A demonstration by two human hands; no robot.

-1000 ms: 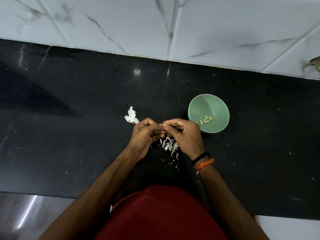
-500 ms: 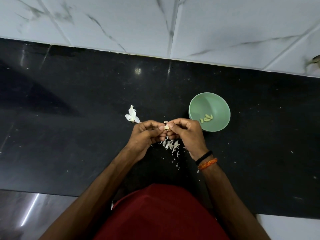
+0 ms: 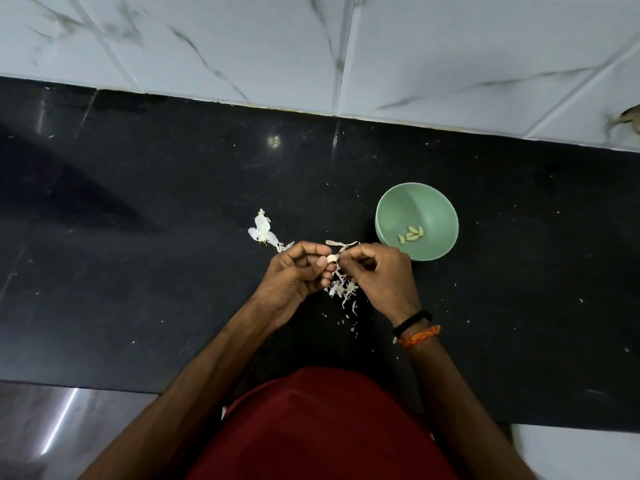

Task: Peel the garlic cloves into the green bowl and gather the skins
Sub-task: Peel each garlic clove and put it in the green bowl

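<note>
Now the garlic clove point(image 3: 331, 259) shows bare between the two thumbs, where half a second ago it was mostly hidden, and a strip of skin point(image 3: 342, 243) has curled up away from it. The left hand point(image 3: 294, 275) pinches the clove at its fingertips; the right hand point(image 3: 381, 273) is closed on the loose strip. Below them lies one small heap of skins point(image 3: 343, 291) on the black counter point(image 3: 138, 271). One larger husk point(image 3: 263, 230) sits to the left. One green bowl point(image 3: 416, 206) just right holds five peeled cloves point(image 3: 411, 234).
</note>
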